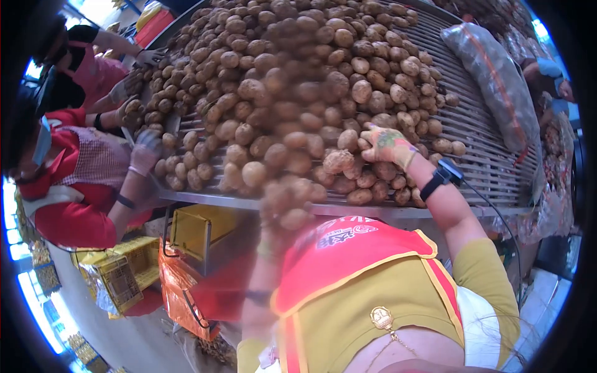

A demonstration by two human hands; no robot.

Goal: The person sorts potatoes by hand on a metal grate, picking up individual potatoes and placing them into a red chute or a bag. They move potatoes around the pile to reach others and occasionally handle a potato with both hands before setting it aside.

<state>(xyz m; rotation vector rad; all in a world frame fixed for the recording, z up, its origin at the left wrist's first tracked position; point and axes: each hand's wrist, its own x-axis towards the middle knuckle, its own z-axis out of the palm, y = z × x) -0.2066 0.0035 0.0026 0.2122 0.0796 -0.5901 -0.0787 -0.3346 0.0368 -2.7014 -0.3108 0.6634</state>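
A large heap of brown potatoes (254, 174) covers the slatted metal table (491, 177). My right hand (392, 148), in a patterned glove, reaches into the near right part of the heap. Its fingers curve around the side of a potato (363, 144), with more potatoes touching the hand. My left hand (271, 227) is at the front edge of the table, low and close to my red apron (348, 248). A smear over the middle of the view and motion blur hide its fingers. Blurred potatoes (295, 217) are right beside it; whether it holds any cannot be seen.
Two people in red stand at the left, one gloved hand (147, 149) near the potatoes. A full mesh sack (491, 87) lies on the table's right side. Yellow crates (134, 267) and an orange bag (180, 289) are below left. A cable (497, 211) runs from my right wrist device.
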